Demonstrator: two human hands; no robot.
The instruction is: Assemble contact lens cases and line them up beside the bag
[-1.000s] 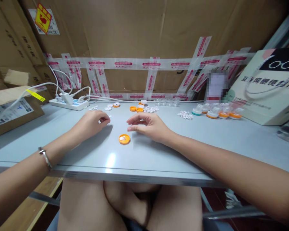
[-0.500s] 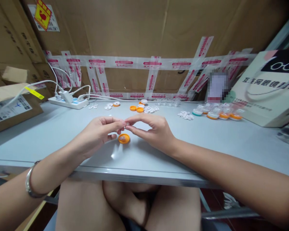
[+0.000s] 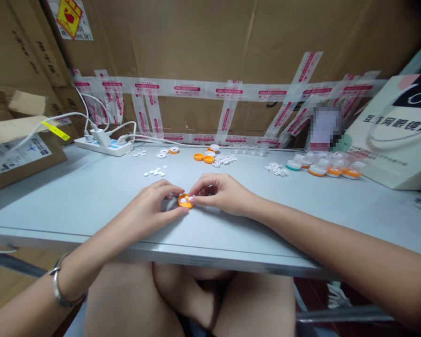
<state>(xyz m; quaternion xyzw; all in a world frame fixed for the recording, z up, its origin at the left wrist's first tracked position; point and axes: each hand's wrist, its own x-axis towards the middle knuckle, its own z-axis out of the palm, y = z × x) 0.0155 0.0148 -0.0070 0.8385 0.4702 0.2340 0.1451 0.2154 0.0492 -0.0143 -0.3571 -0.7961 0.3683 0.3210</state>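
A small orange cap (image 3: 185, 201) with a white disc inside lies on the grey table (image 3: 91, 196) near its front edge. My left hand (image 3: 154, 208) curls round the cap's left side, thumb and forefinger pinching its rim. My right hand (image 3: 219, 193) meets it from the right, fingertips pressed on the cap's edge and the white disc. Several loose white discs (image 3: 155, 172) lie just behind my left hand.
More orange caps (image 3: 203, 158) and white pieces (image 3: 224, 159) sit at the back centre. Small clear containers with orange and teal bases (image 3: 324, 166) stand at the right. A power strip (image 3: 103, 145) with cables lies back left. A paper bag (image 3: 396, 135) and cardboard boxes (image 3: 17, 150) flank the table.
Both hands came down from pinching a small white piece in the air to the orange cap on the table. The view shifted slightly down and right.
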